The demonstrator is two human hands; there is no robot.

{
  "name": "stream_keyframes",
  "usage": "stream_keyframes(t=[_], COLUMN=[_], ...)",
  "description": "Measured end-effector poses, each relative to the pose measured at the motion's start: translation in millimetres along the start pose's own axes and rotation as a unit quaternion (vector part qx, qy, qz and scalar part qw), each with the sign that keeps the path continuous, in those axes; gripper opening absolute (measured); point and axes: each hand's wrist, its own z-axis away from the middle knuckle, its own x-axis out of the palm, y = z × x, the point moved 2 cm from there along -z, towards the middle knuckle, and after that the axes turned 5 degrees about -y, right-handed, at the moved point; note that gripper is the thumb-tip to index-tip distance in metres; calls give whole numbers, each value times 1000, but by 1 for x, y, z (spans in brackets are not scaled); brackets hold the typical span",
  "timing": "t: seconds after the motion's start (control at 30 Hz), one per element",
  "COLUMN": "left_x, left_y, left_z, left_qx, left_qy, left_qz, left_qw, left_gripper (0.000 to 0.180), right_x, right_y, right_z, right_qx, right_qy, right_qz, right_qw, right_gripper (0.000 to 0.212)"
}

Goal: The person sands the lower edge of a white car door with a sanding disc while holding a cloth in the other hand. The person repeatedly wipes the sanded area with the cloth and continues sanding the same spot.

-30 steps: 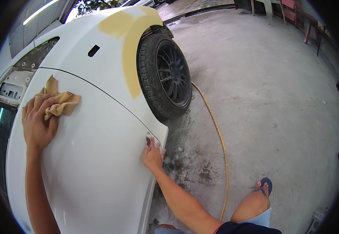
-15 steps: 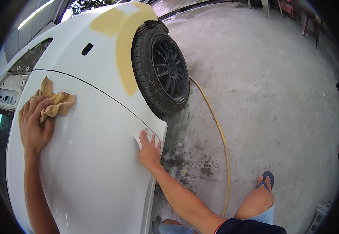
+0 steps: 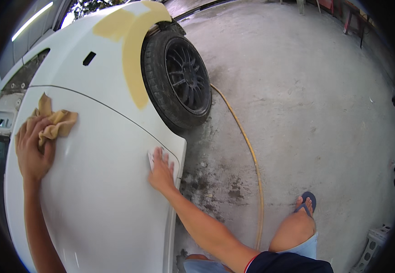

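Note:
My left hand [image 3: 35,152] is closed on a crumpled tan cloth [image 3: 56,123], resting on the white car door panel [image 3: 95,182]. Low on the same panel, by its right edge, my right hand [image 3: 162,173] presses a thin white sheet [image 3: 150,159] flat against the paint. Only a strip of that sheet shows past the fingers, so its exact kind is unclear. A dark seam [image 3: 111,108] curves between the door and the rear fender, ending near my right fingertips. Yellowish filler [image 3: 135,68] covers the fender around the wheel arch.
A black-rimmed wheel [image 3: 186,75] stands in the arch. From behind it a yellow hose [image 3: 247,139] runs over the stained concrete floor [image 3: 315,123] toward my legs. My sandalled foot [image 3: 305,202] is at the right. A grey hollow block [image 3: 372,248] lies at lower right.
The view has shifted a little, so the car sits further left. My right hand, with the white sheet, has slid slightly inward from the panel's edge. The left hand stays on the cloth.

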Motion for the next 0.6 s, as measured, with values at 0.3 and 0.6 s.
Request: stream_keyframes(t=[0.3,0.6], left_x=[1,-5], left_y=[2,4], left_z=[-3,0], left_qx=[13,0], left_qy=[2,17], left_qz=[-20,0], left_qw=[1000,1000], left_gripper=[33,32], right_x=[0,-23], right_y=[4,-12], right_z=[-7,-12], right_qx=[89,76], right_qy=[-7,-57], right_qz=[62,76], right_qw=[994,993], right_gripper=[90,89])
